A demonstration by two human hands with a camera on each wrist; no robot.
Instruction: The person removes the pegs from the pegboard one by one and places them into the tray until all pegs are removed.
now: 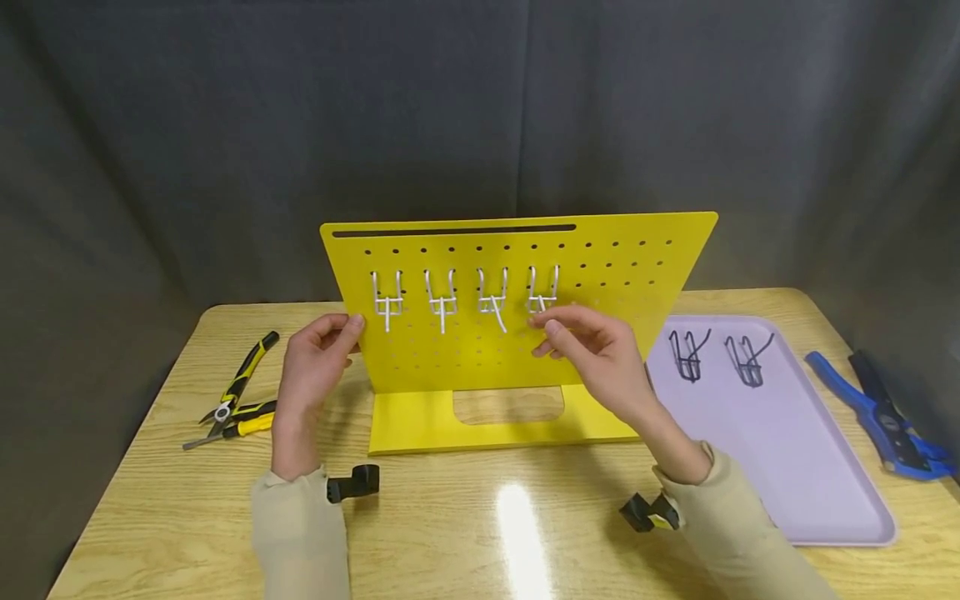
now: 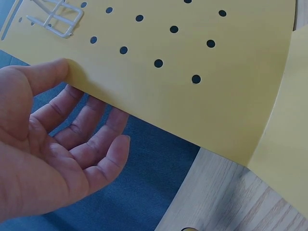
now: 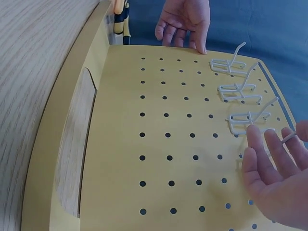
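A yellow pegboard (image 1: 457, 367) stands upright on its own base, with several white pegboard hooks (image 1: 442, 304) in a row along its upper part. At the board's left edge my left hand (image 1: 315, 360) holds on, the thumb on the front face and the fingers behind, as the left wrist view also shows. My right hand (image 1: 603, 358) is at the rightmost white hook (image 1: 543, 283). In the right wrist view, that hook's prong (image 3: 288, 137) lies between the thumb and fingers. The right fingers partly hide this hook's lower end.
On the right, a lilac tray (image 1: 757, 467) carries two black hooks (image 1: 688, 357). Beyond it lies a blue-handled tool (image 1: 873, 417). To the left are pliers (image 1: 243, 375) with black-yellow handles and a yellow-handled screwdriver (image 1: 255, 424). A dark curtain (image 1: 480, 108) hangs behind the table.
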